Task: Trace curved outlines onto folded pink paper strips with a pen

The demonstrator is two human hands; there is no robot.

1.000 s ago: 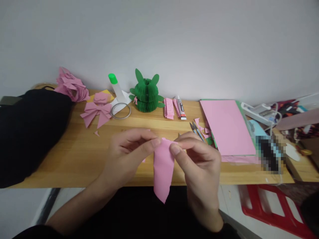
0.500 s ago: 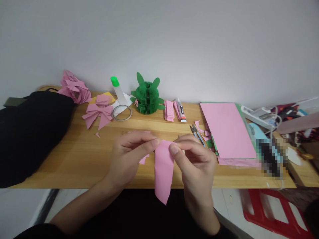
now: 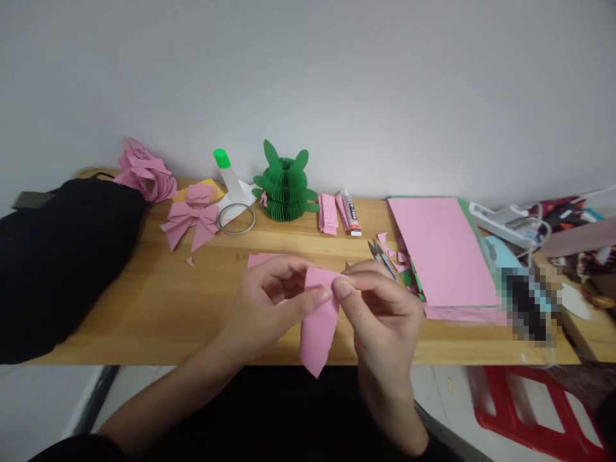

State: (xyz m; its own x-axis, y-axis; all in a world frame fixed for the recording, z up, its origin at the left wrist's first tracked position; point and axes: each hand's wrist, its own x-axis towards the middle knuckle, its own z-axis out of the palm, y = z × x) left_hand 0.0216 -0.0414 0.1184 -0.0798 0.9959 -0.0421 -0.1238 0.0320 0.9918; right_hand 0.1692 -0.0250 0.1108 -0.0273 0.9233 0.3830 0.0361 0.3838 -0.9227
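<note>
A strip of pink paper with a pointed lower end hangs between my hands, over the table's front edge. My left hand is closed on its upper left part, the thumb lying across the front of the paper. At the upper right corner, my right hand pinches the strip between thumb and forefinger. Behind my left hand more pink paper lies on the table, mostly covered. A pair of thread snips rests just beyond my right hand, beside pink and green scraps.
Along the wall stand a green honeycomb-paper figure, a green-capped glue stick and a glue tube. A pink paper bow and tape ring lie left. A black bag and pink sheets flank the workspace.
My left thumb has slid right and down across the front of the strip, away from its top left corner. The strip's lower tip has risen slightly. My right hand keeps its pinch.
</note>
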